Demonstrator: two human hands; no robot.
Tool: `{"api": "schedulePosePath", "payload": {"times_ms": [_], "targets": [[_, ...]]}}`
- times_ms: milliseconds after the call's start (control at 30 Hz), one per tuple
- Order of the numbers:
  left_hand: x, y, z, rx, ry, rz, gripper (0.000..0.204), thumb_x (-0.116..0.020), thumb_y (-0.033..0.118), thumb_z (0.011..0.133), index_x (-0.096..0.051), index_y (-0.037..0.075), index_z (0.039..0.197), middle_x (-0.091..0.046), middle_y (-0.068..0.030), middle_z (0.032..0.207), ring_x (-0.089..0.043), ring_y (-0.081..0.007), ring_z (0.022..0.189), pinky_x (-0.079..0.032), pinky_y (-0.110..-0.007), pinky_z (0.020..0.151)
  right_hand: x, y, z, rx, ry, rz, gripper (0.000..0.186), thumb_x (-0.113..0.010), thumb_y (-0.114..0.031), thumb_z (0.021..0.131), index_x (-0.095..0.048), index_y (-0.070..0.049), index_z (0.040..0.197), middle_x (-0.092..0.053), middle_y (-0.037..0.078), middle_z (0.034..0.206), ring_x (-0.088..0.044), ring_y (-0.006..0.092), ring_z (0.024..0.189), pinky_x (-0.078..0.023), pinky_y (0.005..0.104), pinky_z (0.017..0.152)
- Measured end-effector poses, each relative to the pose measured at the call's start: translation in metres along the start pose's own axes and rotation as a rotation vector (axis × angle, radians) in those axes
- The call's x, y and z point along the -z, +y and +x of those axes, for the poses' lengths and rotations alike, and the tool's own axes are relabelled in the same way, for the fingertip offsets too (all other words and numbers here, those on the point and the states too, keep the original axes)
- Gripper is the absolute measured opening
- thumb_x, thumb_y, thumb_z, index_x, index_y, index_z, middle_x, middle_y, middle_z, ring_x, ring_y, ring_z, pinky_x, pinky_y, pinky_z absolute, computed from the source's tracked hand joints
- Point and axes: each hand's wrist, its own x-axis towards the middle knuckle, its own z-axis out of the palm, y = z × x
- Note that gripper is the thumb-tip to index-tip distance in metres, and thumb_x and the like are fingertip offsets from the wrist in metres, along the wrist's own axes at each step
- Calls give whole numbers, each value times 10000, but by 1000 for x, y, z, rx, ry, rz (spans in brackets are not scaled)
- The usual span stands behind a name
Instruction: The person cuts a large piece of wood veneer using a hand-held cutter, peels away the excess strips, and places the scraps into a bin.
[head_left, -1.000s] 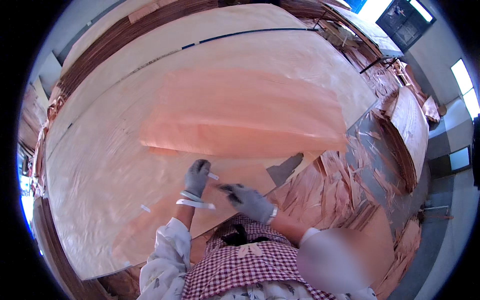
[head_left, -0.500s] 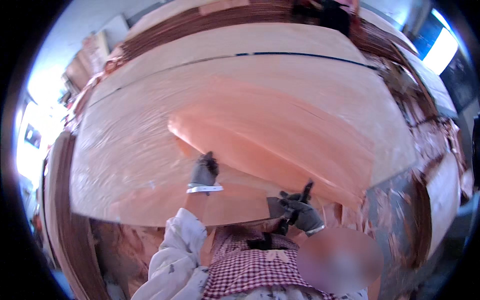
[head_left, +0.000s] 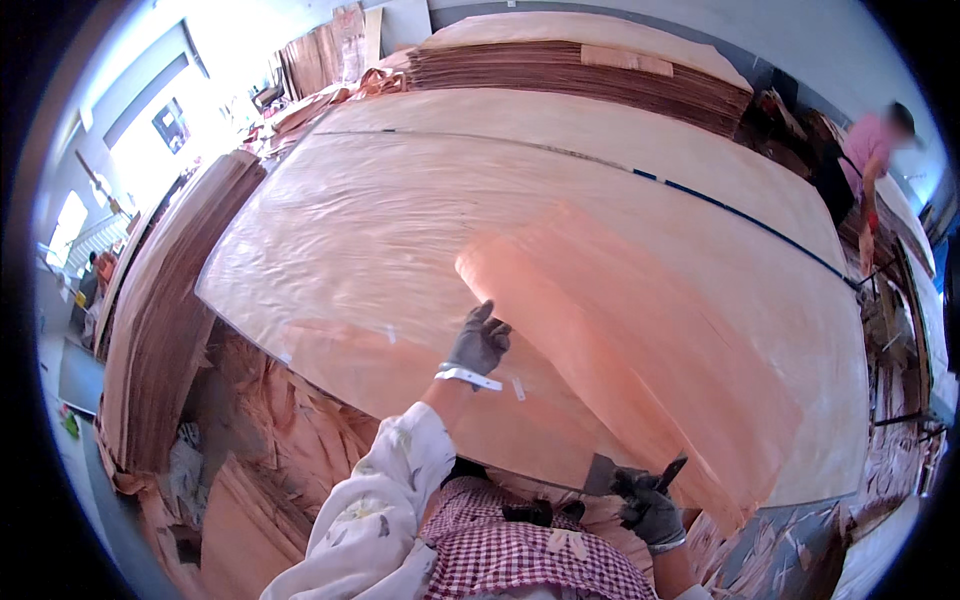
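A thin orange veneer sheet (head_left: 620,330) lies slantwise over a large pale sheet (head_left: 370,220), its near-left edge raised and curled. My left hand (head_left: 478,345), in a grey glove with a white band at the wrist, has its bent fingers at that raised edge, seemingly gripping it; the fingertips are partly hidden. Near the front edge, my right hand (head_left: 650,510), also gloved, is closed around a dark tool whose end sticks up past the fingers. A flat dark blade-like piece (head_left: 600,474) beside that hand appears to belong to it.
A tall veneer stack (head_left: 575,75) stands behind the table, another stack (head_left: 165,320) at the left. A long dark strip (head_left: 740,215) crosses the pale sheet. Torn veneer scraps (head_left: 300,415) lie below the front edge. At far right a person in pink (head_left: 868,155) bends over.
My view has swung left, showing more of the left stack and the person at right. My left hand is now closer to the orange sheet's left corner; my right hand stays by the front edge.
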Motion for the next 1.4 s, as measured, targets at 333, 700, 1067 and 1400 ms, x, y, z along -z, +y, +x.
{"api": "schedulePosePath", "payload": {"times_ms": [333, 700, 1067, 1400], "targets": [[-49, 99, 85, -150, -117, 345, 121, -657, 153, 831, -590, 125, 928, -604, 8, 833, -473, -95, 572, -390, -245, 472, -56, -58, 103, 914, 750, -1403, 405, -533, -118, 857, -481, -73, 1257, -636, 99, 923, -625, 208, 864, -338, 451, 1025], [-221, 316, 148, -659, -823, 693, 233, -472, 175, 949, -473, 47, 1144, -543, -78, 987, -508, -156, 893, -425, -277, 821, -193, -342, 166, 837, 566, -282, 362, -492, -287, 941, -515, -156, 1278, -647, 42, 991, -432, 16, 516, -299, 157, 395], [30, 355, 150, -559, -317, 422, 201, -558, 166, 914, -618, 67, 1079, -634, -2, 974, -573, -96, 820, -465, -220, 681, -223, -229, 255, 505, 67, 188, 300, -582, -112, 885, -564, -84, 1183, -643, 31, 951, -444, 39, 551, -375, 198, 481], [175, 324, 152, -316, 339, 544, 52, -626, 95, 846, -612, 126, 885, -602, 31, 781, -570, -75, 692, -483, -225, 599, -194, -111, 333, 42, 302, -112, 212, -557, -228, 910, -642, -112, 1065, -610, -24, 845, -503, 42, 631, -370, 194, 504]]}}
